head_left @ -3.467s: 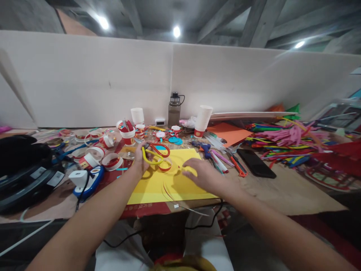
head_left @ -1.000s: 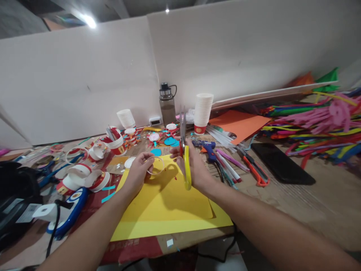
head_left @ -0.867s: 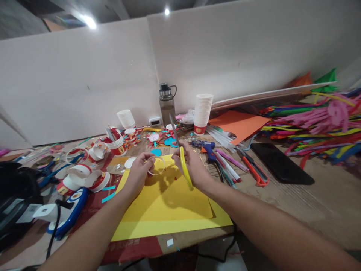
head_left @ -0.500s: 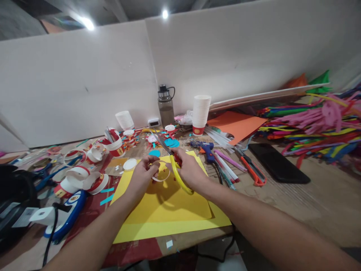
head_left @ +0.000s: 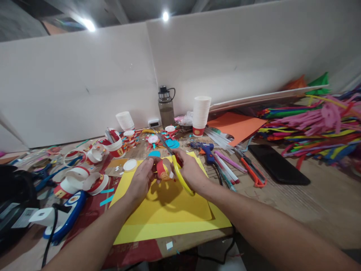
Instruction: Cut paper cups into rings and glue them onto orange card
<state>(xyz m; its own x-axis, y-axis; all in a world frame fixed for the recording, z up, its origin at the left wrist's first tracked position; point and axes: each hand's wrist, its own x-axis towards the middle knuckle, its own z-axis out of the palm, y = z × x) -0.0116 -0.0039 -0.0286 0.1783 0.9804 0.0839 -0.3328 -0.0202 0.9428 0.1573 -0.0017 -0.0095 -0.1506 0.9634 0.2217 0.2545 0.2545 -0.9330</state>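
My left hand (head_left: 143,175) is closed on a cut piece of paper cup (head_left: 164,170), red with a gold print, held above the yellow paper sheets (head_left: 169,210). In my right hand (head_left: 189,168) are scissors (head_left: 180,176) with yellow handles, their blades pointing up and away to the left. The cup piece sits between my two hands, close to the scissor handles. Past my left hand a white paper disc (head_left: 130,165) lies at the sheets' corner. Blue paper circles (head_left: 172,143) lie beyond the blades.
Cut cup rings (head_left: 95,182) and a blue-and-white power strip (head_left: 67,214) lie at the left. A glue gun (head_left: 207,149), a red-handled cutter (head_left: 254,172) and a black phone (head_left: 278,163) are to the right. Behind stand stacked paper cups (head_left: 201,114) and a bottle (head_left: 166,107).
The cup piece in my left hand has turned: a thin pale ring edge showed before, and now its red printed side faces me. The scissors have barely moved.
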